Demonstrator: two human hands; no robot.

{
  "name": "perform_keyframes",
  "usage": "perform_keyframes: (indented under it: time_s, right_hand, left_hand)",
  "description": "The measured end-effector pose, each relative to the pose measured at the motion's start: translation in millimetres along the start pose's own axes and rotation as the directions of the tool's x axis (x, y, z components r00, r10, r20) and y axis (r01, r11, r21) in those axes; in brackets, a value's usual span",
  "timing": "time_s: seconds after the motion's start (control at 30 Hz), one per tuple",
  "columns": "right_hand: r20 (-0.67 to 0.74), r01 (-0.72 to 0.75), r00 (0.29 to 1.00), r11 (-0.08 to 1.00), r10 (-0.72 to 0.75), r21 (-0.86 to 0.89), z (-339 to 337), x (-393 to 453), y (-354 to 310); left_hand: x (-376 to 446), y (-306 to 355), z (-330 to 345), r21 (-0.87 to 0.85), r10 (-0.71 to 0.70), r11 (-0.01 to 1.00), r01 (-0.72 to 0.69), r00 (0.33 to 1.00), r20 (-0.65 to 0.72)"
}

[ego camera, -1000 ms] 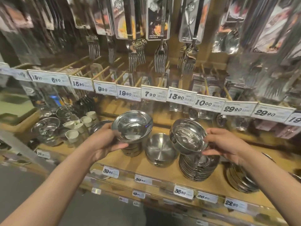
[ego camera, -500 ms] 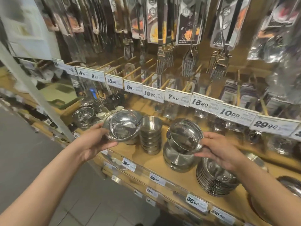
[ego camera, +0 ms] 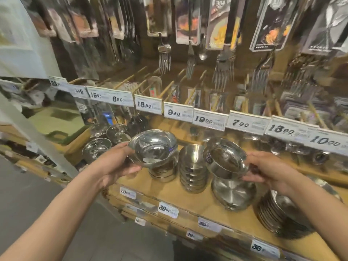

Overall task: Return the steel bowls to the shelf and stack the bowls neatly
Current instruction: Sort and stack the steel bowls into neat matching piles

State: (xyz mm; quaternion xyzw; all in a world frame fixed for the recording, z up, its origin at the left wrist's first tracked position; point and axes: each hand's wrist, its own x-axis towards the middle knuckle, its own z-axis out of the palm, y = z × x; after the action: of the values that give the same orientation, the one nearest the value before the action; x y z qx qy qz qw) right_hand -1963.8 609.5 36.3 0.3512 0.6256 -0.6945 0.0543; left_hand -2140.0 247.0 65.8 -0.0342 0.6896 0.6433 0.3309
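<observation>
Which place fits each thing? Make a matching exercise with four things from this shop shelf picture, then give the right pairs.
Things:
1. wide steel bowl
2. tilted steel bowl
3. stack of small bowls
4. forks

Places:
A. hanging above the price tags
B. held in the right hand
C. standing on the shelf between the two held bowls
D. held in the left hand

Pairs: 1-D, 2-B, 3-C, 4-A

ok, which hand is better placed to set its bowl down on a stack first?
Left, probably. The left hand holds its bowl just above the short stack. The right hand holds its bowl tilted above an upturned bowl.
</observation>
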Motion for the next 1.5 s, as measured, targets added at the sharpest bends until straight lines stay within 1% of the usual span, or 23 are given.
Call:
perform_keyframes:
  time_s: [0.13, 0.23, 0.3, 0.37, 0.5, 0.6, 0.67, 0.73, 0.87, 0.97, 1.2, 1.4, 1.5]
  right_hand:
    - [-0.062, 0.073, 0.995, 0.997, -0.074, -0.024, 14.0, -4.9, -3.9]
    - [-0.133, 0.167, 0.974, 0.977, -0.184, -0.129, 33.4, -1.8, -6.3]
    - [-0.189, 0.196, 0.954, 0.962, -0.231, -0.188, 47.2, 5.6, -10.1]
    - [-0.221, 0.189, 0.944, 0.950, -0.246, -0.250, 57.8, 16.0, -15.2]
    - [-0.235, 0.110, 0.946, 0.903, -0.223, -0.415, 72.8, 36.1, -28.7]
    - [-0.196, 0.070, 0.956, 0.820, -0.218, -0.569, 82.3, 46.6, -37.1]
    - [-0.180, 0.054, 0.960, 0.771, -0.215, -0.634, 85.6, 51.5, -39.7]
    - [-0.180, 0.051, 0.960, 0.768, -0.213, -0.638, 87.5, 54.6, -41.4]
    - [-0.226, 0.011, 0.953, 0.768, -0.202, -0.640, 90.2, 58.6, -45.5]
    - [-0.211, 0.033, 0.959, 0.812, -0.190, -0.582, 94.2, 59.8, -48.5]
    - [-0.202, 0.037, 0.960, 0.803, -0.194, -0.594, 92.4, 68.4, -44.9]
    - [-0.216, 0.046, 0.959, 0.854, -0.183, -0.518, 87.4, 65.7, -44.6]
    - [-0.241, 0.035, 0.952, 0.850, -0.188, -0.525, 77.2, 52.7, -44.3]
  left_hand:
    - [17.7, 10.5, -6.6, 0.040, 0.003, 0.999, -0.005, 0.999, 0.051]
    - [25.4, 13.3, -10.2, 0.021, -0.006, 1.000, 0.004, 0.994, 0.106]
    - [29.6, 12.5, -12.8, 0.006, -0.016, 1.000, 0.015, 0.993, 0.117]
    - [33.8, 9.8, -15.4, 0.011, -0.029, 1.000, 0.028, 0.993, 0.113]
    - [37.3, 3.5, -19.5, 0.066, -0.044, 0.997, 0.034, 0.988, 0.151]
    - [35.3, 1.7, -25.8, 0.070, -0.053, 0.997, 0.042, 0.985, 0.165]
    - [35.1, 1.3, -33.3, 0.066, -0.057, 0.997, 0.047, 0.983, 0.172]
    - [34.7, 0.8, -42.1, 0.074, -0.060, 0.996, 0.049, 0.986, 0.157]
    - [39.0, -1.4, -56.8, 0.072, -0.065, 0.996, 0.058, 0.993, 0.097]
    - [42.7, -1.8, -61.8, 0.048, -0.067, 0.997, 0.064, 0.995, 0.070]
    - [45.6, 0.1, -58.4, 0.023, -0.087, 0.996, 0.086, 0.993, 0.085]
    - [44.9, 2.3, -45.6, 0.016, -0.086, 0.996, 0.084, 0.991, 0.107]
    - [42.5, 5.2, -34.0, 0.025, -0.081, 0.997, 0.078, 0.989, 0.123]
